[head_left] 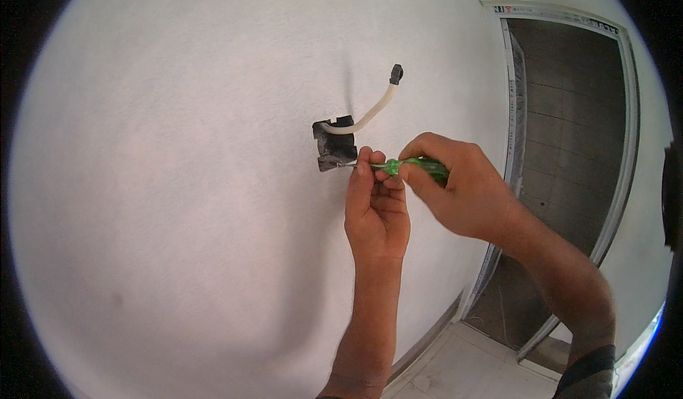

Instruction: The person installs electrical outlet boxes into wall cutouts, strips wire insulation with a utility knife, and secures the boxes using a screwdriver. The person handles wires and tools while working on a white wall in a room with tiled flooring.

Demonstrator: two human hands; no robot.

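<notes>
A dark recessed wall box (334,146) is set in the white wall at the centre. A cream cable (375,108) curves out of it to a black end (395,74). My right hand (466,185) is closed round the green handle of a screwdriver (393,166), whose thin shaft points left, its tip at the box's lower part. My left hand (377,207), palm toward me, has its fingertips gathered at the screwdriver's shaft, just right of the box's lower edge; exactly which fingers touch it is hard to make out.
A doorway with a pale frame (626,79) and a dark grey tiled interior (562,114) stands at the right, with clear film along its left jamb. A light tiled floor (448,370) and a skirting strip (434,328) show at the bottom.
</notes>
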